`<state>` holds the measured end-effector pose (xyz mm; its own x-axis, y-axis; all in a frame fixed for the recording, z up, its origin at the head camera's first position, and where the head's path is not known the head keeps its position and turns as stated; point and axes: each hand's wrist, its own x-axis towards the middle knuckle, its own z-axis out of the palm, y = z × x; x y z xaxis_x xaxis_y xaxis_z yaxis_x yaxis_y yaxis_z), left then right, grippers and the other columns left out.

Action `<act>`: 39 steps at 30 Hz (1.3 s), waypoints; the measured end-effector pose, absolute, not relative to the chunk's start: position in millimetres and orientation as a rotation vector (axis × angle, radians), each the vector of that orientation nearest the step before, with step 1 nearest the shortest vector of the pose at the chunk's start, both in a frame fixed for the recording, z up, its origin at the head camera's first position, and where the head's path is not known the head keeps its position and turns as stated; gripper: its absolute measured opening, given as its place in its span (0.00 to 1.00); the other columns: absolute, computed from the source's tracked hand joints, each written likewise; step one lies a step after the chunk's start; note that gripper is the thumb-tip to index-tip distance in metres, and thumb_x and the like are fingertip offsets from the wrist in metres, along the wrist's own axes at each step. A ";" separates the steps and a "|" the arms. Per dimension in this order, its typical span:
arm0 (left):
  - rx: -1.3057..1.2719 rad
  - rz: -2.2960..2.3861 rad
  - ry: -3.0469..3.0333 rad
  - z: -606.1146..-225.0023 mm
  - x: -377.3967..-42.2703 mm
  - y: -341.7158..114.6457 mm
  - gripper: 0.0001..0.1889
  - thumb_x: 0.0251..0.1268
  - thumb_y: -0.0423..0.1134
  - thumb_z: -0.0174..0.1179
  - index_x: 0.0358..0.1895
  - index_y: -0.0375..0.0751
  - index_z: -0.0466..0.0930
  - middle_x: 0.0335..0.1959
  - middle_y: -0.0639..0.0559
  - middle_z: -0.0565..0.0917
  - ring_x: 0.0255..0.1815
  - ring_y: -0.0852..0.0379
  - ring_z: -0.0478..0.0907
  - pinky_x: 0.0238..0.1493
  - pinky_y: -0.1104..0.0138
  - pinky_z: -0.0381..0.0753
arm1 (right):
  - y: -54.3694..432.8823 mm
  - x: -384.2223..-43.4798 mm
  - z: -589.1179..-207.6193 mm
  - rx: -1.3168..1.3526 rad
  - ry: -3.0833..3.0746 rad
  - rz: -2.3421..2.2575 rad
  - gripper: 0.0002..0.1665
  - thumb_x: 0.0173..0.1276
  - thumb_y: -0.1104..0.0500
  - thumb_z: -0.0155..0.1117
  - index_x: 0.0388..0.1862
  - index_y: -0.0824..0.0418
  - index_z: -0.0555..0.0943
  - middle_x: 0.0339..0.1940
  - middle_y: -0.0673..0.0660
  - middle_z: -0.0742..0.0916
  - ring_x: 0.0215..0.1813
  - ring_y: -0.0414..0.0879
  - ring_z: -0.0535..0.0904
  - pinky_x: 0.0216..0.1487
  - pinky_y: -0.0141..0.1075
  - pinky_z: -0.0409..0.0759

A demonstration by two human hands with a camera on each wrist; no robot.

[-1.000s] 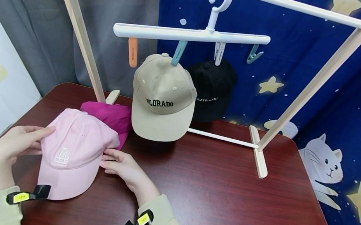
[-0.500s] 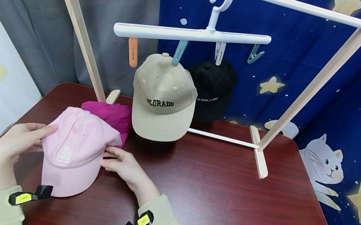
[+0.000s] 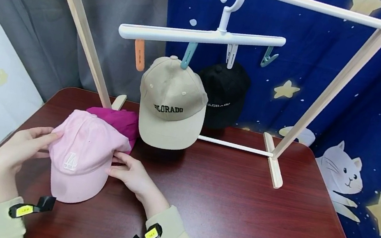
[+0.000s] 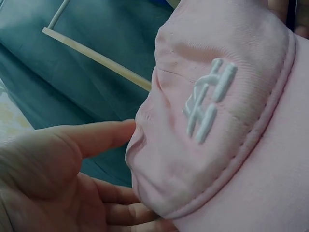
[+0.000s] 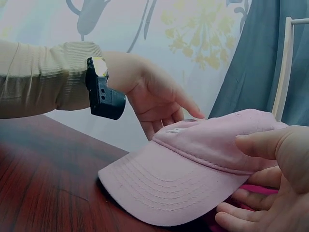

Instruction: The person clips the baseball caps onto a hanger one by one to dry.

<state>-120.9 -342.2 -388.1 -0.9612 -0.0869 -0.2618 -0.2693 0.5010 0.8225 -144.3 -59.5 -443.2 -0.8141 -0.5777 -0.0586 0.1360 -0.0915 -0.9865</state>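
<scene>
A pale pink baseball cap (image 3: pixel 85 144) with a white embroidered monogram is held between both hands, its brim towards me. My left hand (image 3: pixel 21 148) grips the crown's left side, thumb on the cloth and fingers lower down, partly hidden in the head view. Across from it, my right hand (image 3: pixel 134 174) holds the other side; the right wrist view shows its thumb (image 5: pixel 256 145) against the crown and its fingers (image 5: pixel 241 210) low by the brim. Directly behind lies a magenta cap (image 3: pixel 115 119), partly covered by the pink one.
On a wooden rack (image 3: pixel 329 91) hangs a white hanger (image 3: pixel 203 37). A teal clip (image 3: pixel 188 55) holds a beige cap (image 3: pixel 172 103), a white clip (image 3: pixel 230 56) a black cap (image 3: pixel 225 95). An orange clip (image 3: pixel 139 54) and a green clip (image 3: pixel 269 57) hang without caps.
The pink cap has shifted slightly right and away from me, its brim turning a little to the right. The left hand has moved slightly right with it; the right hand has barely moved.
</scene>
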 end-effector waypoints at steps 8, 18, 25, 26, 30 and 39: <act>-0.123 1.544 2.511 -395.1 -121.7 -342.8 0.39 0.75 0.44 0.47 0.70 0.18 0.37 0.62 0.19 0.57 0.36 0.73 0.76 0.38 0.61 0.83 | -58.9 -146.0 -444.8 -0.513 1.765 -1.922 0.35 0.63 0.68 0.64 0.69 0.64 0.67 0.55 0.55 0.82 0.49 0.40 0.80 0.49 0.29 0.75; 0.078 1.412 2.693 -397.0 -121.5 -344.0 0.39 0.65 0.35 0.61 0.69 0.20 0.48 0.53 0.34 0.73 0.39 0.76 0.74 0.37 0.73 0.80 | -57.0 -147.2 -442.8 -0.520 1.765 -1.949 0.38 0.62 0.70 0.64 0.71 0.65 0.64 0.57 0.58 0.79 0.51 0.44 0.80 0.49 0.31 0.77; 0.130 1.342 2.762 -393.1 -119.1 -345.9 0.40 0.61 0.35 0.64 0.71 0.24 0.50 0.46 0.67 0.76 0.39 0.75 0.75 0.36 0.78 0.73 | -54.5 -149.2 -439.2 -0.574 1.863 -1.931 0.38 0.61 0.70 0.65 0.71 0.64 0.65 0.55 0.58 0.80 0.47 0.41 0.79 0.45 0.29 0.77; 0.134 1.330 2.767 -391.9 -118.7 -345.9 0.41 0.62 0.35 0.64 0.71 0.24 0.50 0.46 0.65 0.76 0.39 0.75 0.75 0.36 0.79 0.73 | -54.1 -149.3 -438.3 -0.589 1.878 -1.928 0.39 0.61 0.70 0.65 0.71 0.64 0.65 0.55 0.58 0.80 0.47 0.41 0.79 0.45 0.29 0.77; 0.181 1.314 2.775 -387.3 -116.5 -345.4 0.42 0.62 0.35 0.64 0.72 0.25 0.48 0.47 0.62 0.77 0.40 0.75 0.75 0.37 0.80 0.72 | -52.6 -149.0 -433.9 -0.636 1.915 -1.931 0.39 0.60 0.70 0.66 0.71 0.65 0.65 0.55 0.59 0.81 0.47 0.40 0.79 0.45 0.28 0.77; 0.193 1.368 2.781 -378.0 -111.5 -339.2 0.44 0.61 0.32 0.65 0.73 0.25 0.45 0.44 0.74 0.75 0.41 0.77 0.75 0.38 0.82 0.71 | -49.0 -148.7 -425.4 -0.695 1.998 -1.928 0.38 0.61 0.69 0.66 0.70 0.67 0.66 0.56 0.60 0.81 0.47 0.40 0.80 0.45 0.28 0.78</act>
